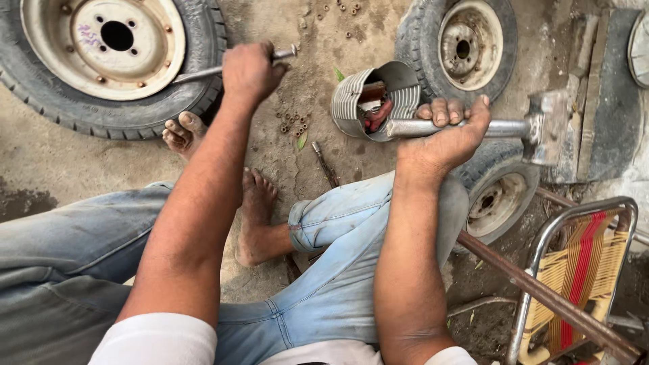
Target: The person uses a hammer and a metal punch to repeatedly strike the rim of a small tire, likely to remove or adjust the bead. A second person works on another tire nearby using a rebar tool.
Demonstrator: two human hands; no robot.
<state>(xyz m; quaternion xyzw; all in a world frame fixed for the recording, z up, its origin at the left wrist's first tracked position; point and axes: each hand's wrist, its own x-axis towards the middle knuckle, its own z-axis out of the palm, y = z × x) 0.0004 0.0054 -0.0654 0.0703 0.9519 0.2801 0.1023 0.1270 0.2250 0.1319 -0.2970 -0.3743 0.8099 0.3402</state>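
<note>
Your right hand (443, 138) is wrapped tight around the grey metal handle of a sledgehammer (514, 128), fingers curled over the top and thumb pressed underneath, palm turned up toward you. Hammer lies level; its blocky steel head sits beyond your knuckles, over the edge of the small wheel (497, 196) that lies flat on the ground beside your right knee. Right forearm rises steeply from the bottom edge, wrist cocked back.

Your left hand (250, 71) makes a closed fist around a slim metal rod (223, 67). Rod runs roughly level: one end pokes out past your thumb side with a small knob, the other reaches onto the rim of the big wheel (111, 57), which lies flat with its pale steel disc facing up. Left arm is stretched long and nearly straight, reaching away from you toward that big wheel.

Taking the big wheel as landmark: your bare feet (223, 182) rest on the dirt ground just below its tyre; a scatter of small nuts (295, 125) lies a little past its near edge; a ribbed tin can (372, 101) with red bits inside lies on its side farther along, just beside your right hand; another small wheel (463, 47) lies beyond the can. A woven folding chair (581, 270) stands well apart, with a rusty bar (541, 294) crossing it.
</note>
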